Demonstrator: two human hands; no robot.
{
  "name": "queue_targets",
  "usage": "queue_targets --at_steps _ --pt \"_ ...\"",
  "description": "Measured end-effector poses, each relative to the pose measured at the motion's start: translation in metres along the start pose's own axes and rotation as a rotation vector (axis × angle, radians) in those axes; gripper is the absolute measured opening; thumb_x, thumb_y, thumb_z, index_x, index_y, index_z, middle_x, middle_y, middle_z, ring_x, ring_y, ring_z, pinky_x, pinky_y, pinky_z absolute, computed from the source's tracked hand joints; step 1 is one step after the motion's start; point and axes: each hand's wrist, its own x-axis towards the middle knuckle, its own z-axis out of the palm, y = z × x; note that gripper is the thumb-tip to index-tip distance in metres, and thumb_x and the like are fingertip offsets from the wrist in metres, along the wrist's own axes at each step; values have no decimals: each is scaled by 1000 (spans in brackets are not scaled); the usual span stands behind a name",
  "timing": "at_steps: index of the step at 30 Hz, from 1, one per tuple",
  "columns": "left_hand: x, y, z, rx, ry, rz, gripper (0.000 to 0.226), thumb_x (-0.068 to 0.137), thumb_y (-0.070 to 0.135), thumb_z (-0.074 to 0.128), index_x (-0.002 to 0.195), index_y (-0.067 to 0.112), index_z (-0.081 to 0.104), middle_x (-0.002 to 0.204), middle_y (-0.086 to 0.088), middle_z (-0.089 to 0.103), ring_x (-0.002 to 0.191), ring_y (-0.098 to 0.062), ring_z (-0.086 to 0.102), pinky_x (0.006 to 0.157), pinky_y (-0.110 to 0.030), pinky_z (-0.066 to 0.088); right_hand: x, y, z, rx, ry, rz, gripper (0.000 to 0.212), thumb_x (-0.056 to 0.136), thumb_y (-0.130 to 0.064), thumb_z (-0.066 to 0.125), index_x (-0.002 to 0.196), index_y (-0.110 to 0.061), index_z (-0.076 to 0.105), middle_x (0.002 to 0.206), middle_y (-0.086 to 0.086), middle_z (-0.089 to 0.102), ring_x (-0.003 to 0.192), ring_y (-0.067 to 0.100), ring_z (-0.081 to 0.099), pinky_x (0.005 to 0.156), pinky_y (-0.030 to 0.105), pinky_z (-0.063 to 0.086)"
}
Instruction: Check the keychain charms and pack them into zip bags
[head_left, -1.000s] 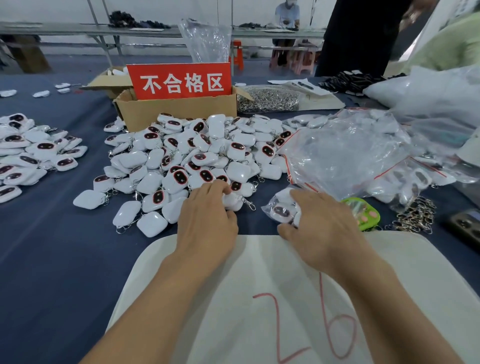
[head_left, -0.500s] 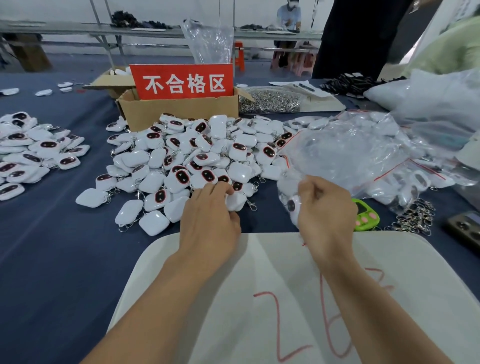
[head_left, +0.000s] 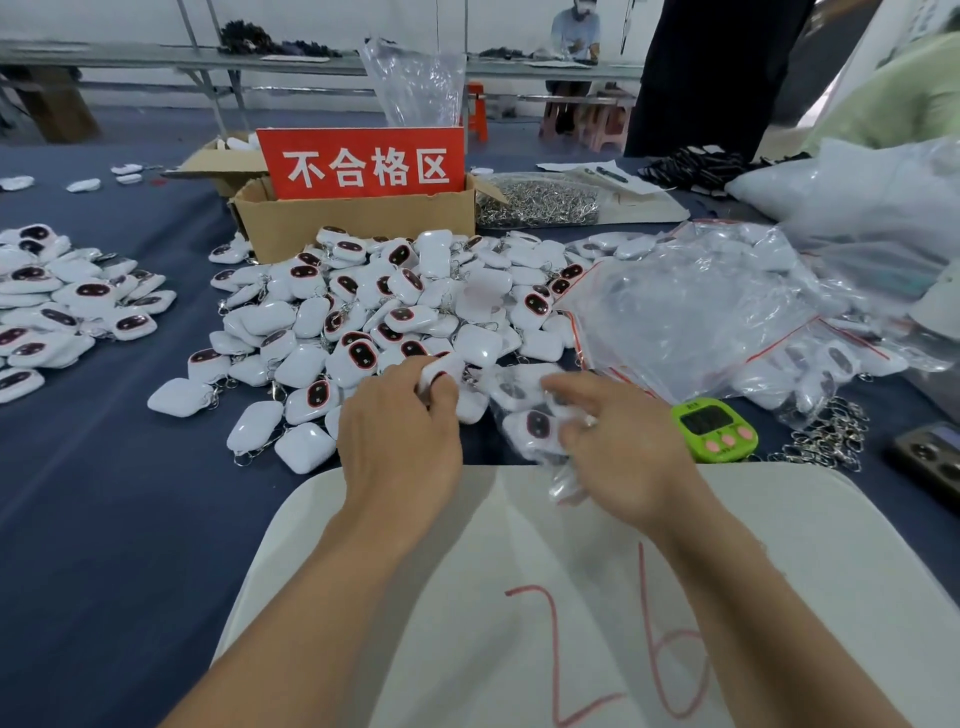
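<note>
On the bench (head_left: 104, 519), at the near edge of the charm pile (head_left: 395, 312) in mid-frame, the right hand (head_left: 628, 447) is bringing its pinched zip bag (head_left: 535, 426), seemingly part-filled, leftward, while the left hand (head_left: 400, 431) is now gripping one charm (head_left: 440, 371) lifted beside it, ready for bagging.

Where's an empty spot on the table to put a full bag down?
The blue cloth at the near left is bare, between the left charm pile, the middle charm pile and the white sheet. The sheet's near part is bare too. The right is crowded: zip bags, green timer, key rings.
</note>
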Motion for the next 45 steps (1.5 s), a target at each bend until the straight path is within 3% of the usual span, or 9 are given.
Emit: queue_targets --at_steps 3,8,13,18,25,30,34,40,45 --pt "2 -1 -1 -23 24 -48 26 99 30 52 74 23 53 67 7 54 75 -25 50 68 -37 34 -3 2 6 -230 -153 -77 38 103 -21 44 138 -29 54 134 -7 54 123 24 49 103 43 43" --pt "2 1 -1 -24 36 -59 26 98 32 53 76 20 58 66 7 54 74 -25 51 70 -39 37 -6 11 0 -493 -48 -1 50 92 -32 40 139 -22 52 140 1 52 131 30 47 108 42 37" --pt "1 2 -3 -47 46 -68 24 97 33 52 75 25 59 63 7 54 71 -15 50 74 -39 37 -9 -4 2 -310 -21 -122 50 86 -22 46 133 -15 62 132 6 63 124 29 52 105 41 39" --pt "1 5 -3 -40 37 -54 30 93 31 54 65 22 51 56 6 50 66 -20 47 64 -36 32 -4 -5 -4 -190 -28 118 41 88 -10 53 118 -27 75 125 -4 72 116 21 63 96 25 45" --pt "-3 12 -5 -358 -109 -68 12 81 35 67 85 45 73 71 17 70 70 -4 65 62 -17 49 -14 -22 -2 227 429 64 44 91 -2 52 113 -32 75 92 -12 69 80 -6 65 74 5 44" --pt "0 16 -9 -739 -261 -155 26 70 24 81 92 39 82 68 -3 74 67 -17 68 73 -43 61 -22 -37 25 274 144 -93 58 88 -7 64 134 -41 60 98 -28 66 78 -8 65 76 7 49" --pt "2 17 -13 -929 -283 -146 29 86 6 76 89 34 84 87 -1 81 77 -9 72 73 -17 56 -13 -31 16 528 119 15 24 88 -7 67 96 -29 72 73 -12 72 61 1 61 60 15 48" --pt "0 18 -13 -756 -364 -20 30 96 14 62 105 35 81 98 12 79 94 -2 69 83 -13 49 -12 -29 12 585 93 16 19 81 -19 66 95 -27 76 81 -11 77 74 6 71 72 27 54" --pt "-3 13 -13 -702 -504 39 32 96 26 53 112 28 80 105 7 79 108 -13 72 97 -30 51 -12 -24 12 757 -94 132 9 92 -4 70 86 2 69 56 6 60 45 16 55 48 24 37"
